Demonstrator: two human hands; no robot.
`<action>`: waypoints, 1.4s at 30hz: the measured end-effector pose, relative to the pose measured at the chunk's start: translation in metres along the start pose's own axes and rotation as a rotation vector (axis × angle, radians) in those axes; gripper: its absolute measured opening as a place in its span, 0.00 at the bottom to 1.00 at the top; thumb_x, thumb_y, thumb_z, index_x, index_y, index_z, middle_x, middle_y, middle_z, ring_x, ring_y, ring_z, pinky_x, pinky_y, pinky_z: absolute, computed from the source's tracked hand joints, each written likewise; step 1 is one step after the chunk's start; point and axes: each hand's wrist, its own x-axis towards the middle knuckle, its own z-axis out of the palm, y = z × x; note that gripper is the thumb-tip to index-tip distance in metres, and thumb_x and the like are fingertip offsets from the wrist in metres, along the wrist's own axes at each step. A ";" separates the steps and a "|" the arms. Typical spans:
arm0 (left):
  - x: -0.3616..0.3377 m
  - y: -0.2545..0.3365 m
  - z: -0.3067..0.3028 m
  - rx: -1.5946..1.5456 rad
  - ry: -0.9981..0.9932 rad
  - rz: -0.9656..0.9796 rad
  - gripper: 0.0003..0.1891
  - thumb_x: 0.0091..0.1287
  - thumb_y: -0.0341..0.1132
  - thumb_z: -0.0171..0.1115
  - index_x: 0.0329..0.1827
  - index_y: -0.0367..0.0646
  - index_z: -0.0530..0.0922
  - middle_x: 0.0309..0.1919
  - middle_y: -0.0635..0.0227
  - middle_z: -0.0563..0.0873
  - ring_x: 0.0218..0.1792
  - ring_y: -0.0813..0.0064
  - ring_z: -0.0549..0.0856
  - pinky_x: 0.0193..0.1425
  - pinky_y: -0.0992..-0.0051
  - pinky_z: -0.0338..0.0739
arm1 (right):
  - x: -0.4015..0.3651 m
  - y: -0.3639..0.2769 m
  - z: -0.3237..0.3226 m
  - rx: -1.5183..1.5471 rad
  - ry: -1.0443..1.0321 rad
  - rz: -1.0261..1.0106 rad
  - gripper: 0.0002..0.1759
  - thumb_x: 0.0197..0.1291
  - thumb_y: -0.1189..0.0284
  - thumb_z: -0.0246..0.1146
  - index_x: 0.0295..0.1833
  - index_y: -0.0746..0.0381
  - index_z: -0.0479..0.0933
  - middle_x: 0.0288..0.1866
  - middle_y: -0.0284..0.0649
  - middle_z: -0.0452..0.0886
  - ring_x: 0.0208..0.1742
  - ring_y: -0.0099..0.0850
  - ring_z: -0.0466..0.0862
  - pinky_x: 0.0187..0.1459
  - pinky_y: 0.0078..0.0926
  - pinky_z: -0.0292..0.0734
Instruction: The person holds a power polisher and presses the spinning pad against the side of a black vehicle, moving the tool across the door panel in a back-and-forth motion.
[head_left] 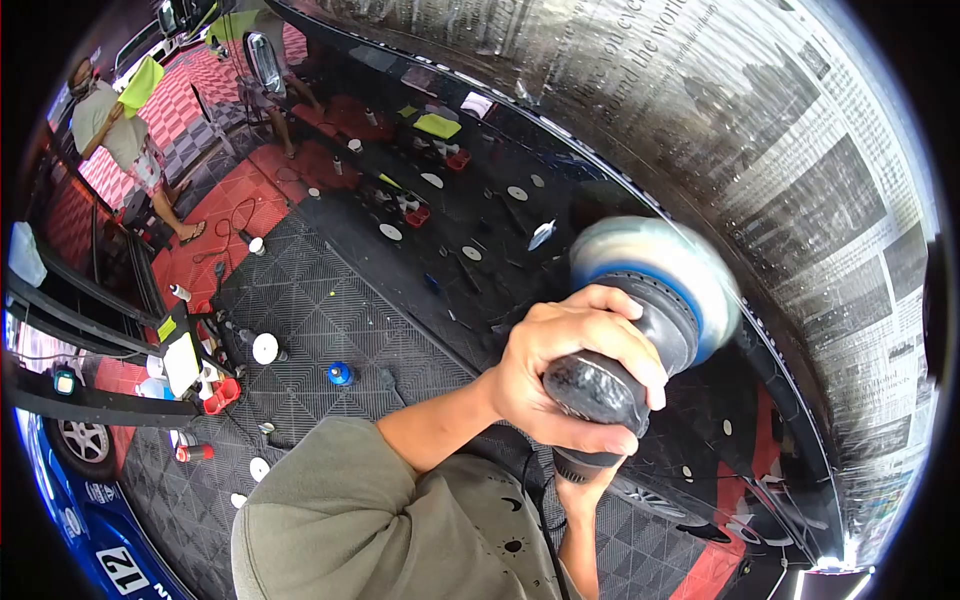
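A black power polisher (675,315) is in both my hands. My left hand (575,365) is closed over its rounded head, fingers and thumb wrapped around the dark housing. Below it, my right hand (587,492) grips the rear handle and is partly hidden by the tool. The round white pad (650,265) with a blue backing edge is smeared by motion. It lies against the glossy black car panel (460,190), near the panel's edge; exact contact is hidden. A black cord (540,490) hangs from the handle past my shirt.
Newspaper (800,150) under clear plastic covers the area beside the panel. Another person (120,130) stands at upper left with a yellow-green cloth (142,85). A cart (110,395) holds bottles and red holders. A blue object (340,374) lies on the tiled floor (310,320). A blue car (95,520) stands lower left.
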 end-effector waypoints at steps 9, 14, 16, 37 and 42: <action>-0.010 -0.015 0.079 0.020 0.022 -0.034 0.20 0.49 0.37 0.81 0.43 0.45 0.81 0.35 0.71 0.90 0.39 0.73 0.89 0.60 0.69 0.68 | -0.021 0.037 -0.060 0.126 -0.015 0.120 0.56 0.41 0.58 0.82 0.72 0.63 0.59 0.68 0.48 0.69 0.68 0.39 0.72 0.67 0.41 0.67; -0.013 -0.023 0.126 0.044 -0.057 -0.030 0.26 0.47 0.36 0.82 0.47 0.39 0.78 0.32 0.59 0.90 0.40 0.61 0.91 0.65 0.66 0.65 | -0.033 0.049 -0.099 0.207 0.066 0.146 0.54 0.39 0.62 0.83 0.70 0.63 0.60 0.63 0.45 0.73 0.63 0.36 0.76 0.64 0.39 0.71; -0.013 -0.023 0.146 0.047 -0.081 -0.034 0.26 0.47 0.36 0.82 0.47 0.40 0.78 0.33 0.60 0.90 0.40 0.61 0.91 0.65 0.66 0.65 | -0.033 0.055 -0.118 0.144 0.065 0.104 0.54 0.39 0.62 0.83 0.69 0.63 0.60 0.62 0.44 0.74 0.62 0.35 0.77 0.63 0.37 0.72; -0.030 -0.060 0.345 0.132 -0.129 -0.076 0.19 0.52 0.43 0.78 0.42 0.48 0.81 0.33 0.73 0.88 0.37 0.72 0.87 0.62 0.66 0.71 | -0.089 0.145 -0.257 0.089 0.064 0.127 0.40 0.46 0.70 0.77 0.65 0.65 0.68 0.59 0.45 0.76 0.59 0.37 0.78 0.60 0.35 0.73; -0.042 -0.068 0.364 0.165 -0.184 -0.068 0.19 0.53 0.44 0.77 0.42 0.47 0.81 0.33 0.73 0.87 0.37 0.71 0.87 0.60 0.65 0.73 | -0.091 0.152 -0.257 0.068 0.054 0.115 0.37 0.48 0.72 0.75 0.65 0.65 0.68 0.58 0.45 0.76 0.59 0.37 0.78 0.60 0.35 0.73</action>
